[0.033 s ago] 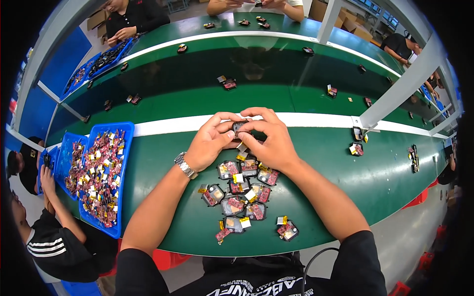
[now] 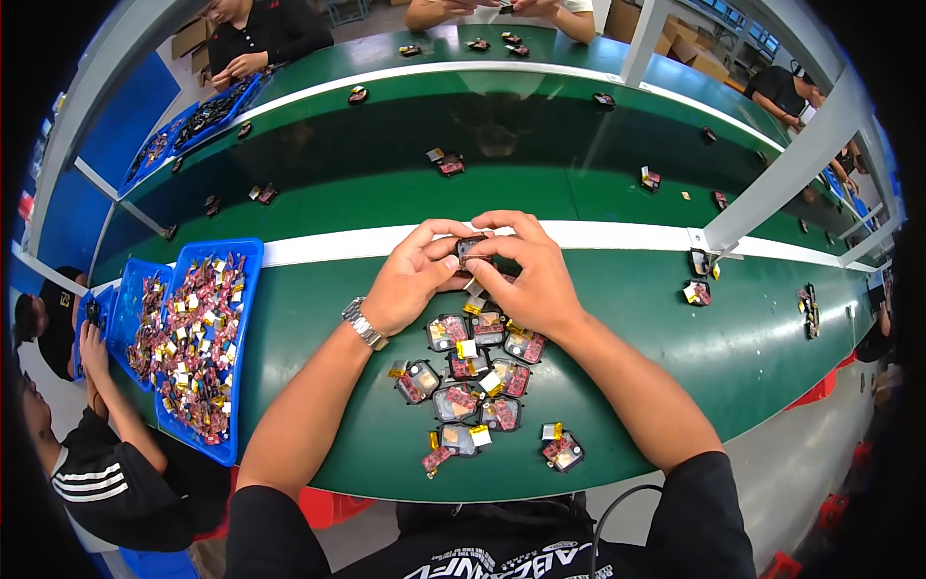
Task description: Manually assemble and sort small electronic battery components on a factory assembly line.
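Observation:
Both my hands meet near the white rail, over the far end of a cluster of small parts. My left hand [image 2: 415,273], a metal watch on its wrist, grips one side of a small black device housing [image 2: 470,249]. On the other side, my right hand [image 2: 518,262] pinches the same housing with thumb and fingers. Its underside is hidden by my fingers. Below my hands lie several open black housings with red circuit boards [image 2: 453,400] and silver-and-yellow battery packs [image 2: 479,435]. One such housing [image 2: 562,451] lies apart at the right.
Blue trays heaped with red circuit boards [image 2: 201,338] stand at my left. Past the white rail [image 2: 338,245], a green conveyor belt [image 2: 540,198] carries scattered housings. More housings [image 2: 696,292] lie right, near a grey post [image 2: 786,174]. Co-workers sit left and across.

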Demonstrator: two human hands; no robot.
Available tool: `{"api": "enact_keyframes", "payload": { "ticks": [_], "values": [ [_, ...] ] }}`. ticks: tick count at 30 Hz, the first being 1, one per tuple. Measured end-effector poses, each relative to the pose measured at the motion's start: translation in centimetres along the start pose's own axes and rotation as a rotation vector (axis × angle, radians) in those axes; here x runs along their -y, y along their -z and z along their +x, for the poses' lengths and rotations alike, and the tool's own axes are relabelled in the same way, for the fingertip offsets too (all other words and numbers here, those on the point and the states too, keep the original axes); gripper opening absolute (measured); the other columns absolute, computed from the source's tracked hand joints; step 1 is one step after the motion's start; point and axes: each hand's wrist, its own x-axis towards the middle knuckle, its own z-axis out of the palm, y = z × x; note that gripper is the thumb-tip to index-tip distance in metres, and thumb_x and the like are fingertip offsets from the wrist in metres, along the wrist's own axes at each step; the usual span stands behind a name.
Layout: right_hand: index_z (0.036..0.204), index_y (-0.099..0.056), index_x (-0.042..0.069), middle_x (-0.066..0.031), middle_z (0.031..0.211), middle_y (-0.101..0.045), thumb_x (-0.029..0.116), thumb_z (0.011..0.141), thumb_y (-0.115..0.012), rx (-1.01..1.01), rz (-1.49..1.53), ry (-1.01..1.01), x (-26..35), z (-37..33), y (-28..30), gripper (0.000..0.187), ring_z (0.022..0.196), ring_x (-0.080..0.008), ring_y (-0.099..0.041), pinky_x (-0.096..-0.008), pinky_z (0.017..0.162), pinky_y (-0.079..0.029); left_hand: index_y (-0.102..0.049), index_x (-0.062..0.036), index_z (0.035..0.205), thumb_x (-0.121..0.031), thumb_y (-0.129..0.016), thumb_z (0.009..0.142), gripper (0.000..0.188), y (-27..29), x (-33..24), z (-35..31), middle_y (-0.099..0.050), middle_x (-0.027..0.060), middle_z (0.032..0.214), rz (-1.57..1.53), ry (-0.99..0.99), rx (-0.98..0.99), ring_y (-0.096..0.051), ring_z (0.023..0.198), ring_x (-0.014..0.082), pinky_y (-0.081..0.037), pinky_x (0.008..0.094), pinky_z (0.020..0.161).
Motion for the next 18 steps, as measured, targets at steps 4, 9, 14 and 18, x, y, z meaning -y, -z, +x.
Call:
{"api": "enact_keyframes", "payload": {
  "ticks": [4, 9, 14, 18],
  "values": [
    [0.088, -0.069, 0.005, -0.0099, 0.114, -0.059, 0.008, 0.08, -0.066, -0.006, 0.014, -0.003, 0.7, 0.11, -0.28, 0.009, 0.104, -0.0264, -0.056, -0.0364, 0.088, -0.048, -0.046, -0.0059, 0.126, -0.011, -0.048, 0.099, 0.027, 0.23, 0.29, 0.07, -0.056, 0.0124, 0.126, -0.06, -0.002, 0.012, -0.058, 0.112, 0.0159, -0.051, 0.0303, 0.092],
    [0.09, -0.071, 0.006, -0.0088, 0.112, -0.061, 0.007, 0.079, -0.069, -0.036, 0.031, -0.029, 0.26, -0.02, -0.37, 0.012, 0.102, -0.0259, -0.056, -0.0359, 0.088, -0.048, -0.046, -0.0061, 0.125, -0.011, -0.048, 0.099, 0.027, 0.4, 0.46, 0.04, -0.056, 0.0117, 0.126, -0.078, -0.006, -0.003, -0.058, 0.111, 0.0155, -0.052, 0.0291, 0.09],
    [0.094, -0.073, 0.007, -0.0079, 0.114, -0.062, 0.005, 0.077, -0.071, -0.012, 0.074, -0.051, 0.16, -0.08, -0.28, 0.017, 0.103, -0.0241, -0.058, -0.0356, 0.089, -0.047, -0.046, -0.0068, 0.124, -0.01, -0.048, 0.099, 0.026, 0.1, 0.25, 0.02, -0.056, 0.0113, 0.126, -0.062, -0.001, -0.011, -0.058, 0.111, 0.0151, -0.052, 0.0287, 0.09],
    [0.093, -0.074, 0.008, -0.0063, 0.115, -0.063, 0.008, 0.078, -0.071, -0.007, 0.096, -0.097, 0.46, 0.02, -0.34, 0.015, 0.105, -0.0242, -0.056, -0.0366, 0.09, -0.047, -0.046, -0.0066, 0.124, -0.015, -0.056, 0.096, 0.031, 0.01, 0.02, -0.12, -0.057, 0.0142, 0.127, -0.067, -0.002, -0.021, -0.059, 0.111, 0.0173, -0.052, 0.0302, 0.09]
  ]
}}
